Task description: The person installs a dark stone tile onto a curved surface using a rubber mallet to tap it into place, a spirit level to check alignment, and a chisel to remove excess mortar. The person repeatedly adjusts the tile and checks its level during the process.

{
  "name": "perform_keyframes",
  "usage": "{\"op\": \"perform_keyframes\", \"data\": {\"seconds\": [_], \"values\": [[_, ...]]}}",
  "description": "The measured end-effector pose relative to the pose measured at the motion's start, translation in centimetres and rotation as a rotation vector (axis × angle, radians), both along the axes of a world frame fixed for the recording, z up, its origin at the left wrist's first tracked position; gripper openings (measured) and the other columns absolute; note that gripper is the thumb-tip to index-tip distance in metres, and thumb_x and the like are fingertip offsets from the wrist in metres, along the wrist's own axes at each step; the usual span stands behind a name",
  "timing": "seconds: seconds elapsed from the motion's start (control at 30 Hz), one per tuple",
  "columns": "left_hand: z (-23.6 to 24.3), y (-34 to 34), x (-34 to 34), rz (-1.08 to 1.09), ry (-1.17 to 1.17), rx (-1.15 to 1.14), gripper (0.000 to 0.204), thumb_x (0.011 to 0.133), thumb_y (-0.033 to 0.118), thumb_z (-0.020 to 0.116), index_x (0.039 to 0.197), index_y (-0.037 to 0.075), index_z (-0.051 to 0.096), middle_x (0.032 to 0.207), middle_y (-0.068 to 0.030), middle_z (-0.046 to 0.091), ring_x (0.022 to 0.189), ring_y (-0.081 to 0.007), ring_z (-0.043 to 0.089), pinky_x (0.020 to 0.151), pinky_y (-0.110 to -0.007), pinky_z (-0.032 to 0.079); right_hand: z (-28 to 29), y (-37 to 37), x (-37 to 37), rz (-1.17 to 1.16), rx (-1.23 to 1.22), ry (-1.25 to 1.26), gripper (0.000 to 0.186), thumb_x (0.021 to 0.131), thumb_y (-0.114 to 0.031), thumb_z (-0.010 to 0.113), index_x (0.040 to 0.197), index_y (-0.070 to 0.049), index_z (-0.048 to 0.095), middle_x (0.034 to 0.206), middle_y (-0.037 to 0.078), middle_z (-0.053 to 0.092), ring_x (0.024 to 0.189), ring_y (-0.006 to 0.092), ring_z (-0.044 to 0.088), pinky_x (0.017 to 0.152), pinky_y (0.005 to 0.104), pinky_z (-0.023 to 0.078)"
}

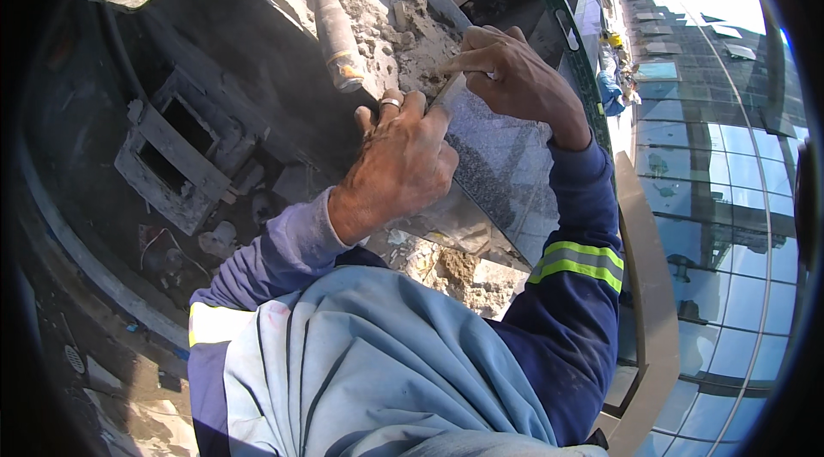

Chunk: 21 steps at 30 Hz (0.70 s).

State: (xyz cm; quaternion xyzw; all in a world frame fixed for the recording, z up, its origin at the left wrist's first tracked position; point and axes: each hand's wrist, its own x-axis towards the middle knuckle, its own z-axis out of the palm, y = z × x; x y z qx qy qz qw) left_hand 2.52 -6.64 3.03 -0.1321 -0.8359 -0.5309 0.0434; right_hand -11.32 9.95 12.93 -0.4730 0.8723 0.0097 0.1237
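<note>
A speckled grey stone slab (502,169) lies ahead of me beside a bed of rough mortar (421,36). My left hand (399,157), with a ring on one finger, is bent over the slab's left edge; its fingertips are partly hidden. Across the slab's far end reaches my right hand (519,84). Its index finger stretches left to the mortar at the slab's edge, while the other fingers are curled, and I see no tool in it. On the mortar, just beyond my left hand, lies a tool with a worn, mortar-caked handle (333,28), its end toward me.
A green spirit level (556,15) runs along the right beyond my right hand. Below left sits a dusty block frame with two openings (176,157), among rubble. Broken mortar (463,272) shows under the slab near my body. A glass-fronted building (721,225) stands at right.
</note>
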Motion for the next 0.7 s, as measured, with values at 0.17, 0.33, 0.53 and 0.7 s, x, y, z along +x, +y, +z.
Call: {"op": "perform_keyframes", "data": {"seconds": [0.17, 0.33, 0.53, 0.7], "values": [[0.7, 0.0, 0.0, 0.008, -0.066, -0.051, 0.042, 0.089, 0.013, 0.061, 0.128, 0.000, 0.066, 0.119, -0.0262, 0.059, 0.115, -0.0481, 0.057, 0.103, -0.062, 0.041, 0.5, -2.2, -1.2, 0.034, -0.124, 0.071, 0.026, 0.091, -0.008, 0.062, 0.111, -0.008, 0.078, 0.093, 0.008, 0.062, 0.098, 0.0238, 0.064, 0.088, 0.0433, 0.044], [-0.4, 0.0, -0.3, 0.002, 0.035, 0.014, 0.040, 0.090, 0.019, 0.062, 0.124, -0.002, 0.063, 0.120, -0.0283, 0.057, 0.122, -0.0509, 0.055, 0.102, -0.077, 0.037, -2.1, -5.6, -4.3, 0.140, -0.179, 0.064, 0.024, 0.094, -0.004, 0.064, 0.113, -0.007, 0.077, 0.102, 0.010, 0.072, 0.109, 0.0280, 0.067, 0.096, 0.0447, 0.052], [-0.7, 0.1, -0.5, 0.037, 0.066, -0.024, 0.041, 0.089, 0.013, 0.060, 0.127, -0.001, 0.067, 0.119, -0.0252, 0.063, 0.111, -0.0448, 0.063, 0.104, -0.054, 0.044, -5.6, -8.4, -6.3, 0.359, -0.105, -0.009, 0.026, 0.095, 0.000, 0.064, 0.118, -0.005, 0.075, 0.117, 0.010, 0.072, 0.113, 0.0278, 0.065, 0.100, 0.0426, 0.051], [0.3, -0.3, -0.5, 0.028, 0.034, -0.022, 0.043, 0.088, 0.013, 0.058, 0.127, -0.002, 0.069, 0.120, -0.0279, 0.063, 0.113, -0.0473, 0.061, 0.104, -0.057, 0.044, -6.0, -8.4, -5.3, 0.306, -0.019, -0.118, 0.045, 0.084, 0.009, 0.060, 0.123, -0.006, 0.075, 0.127, 0.012, 0.071, 0.124, 0.0279, 0.062, 0.108, 0.0460, 0.046]]}}
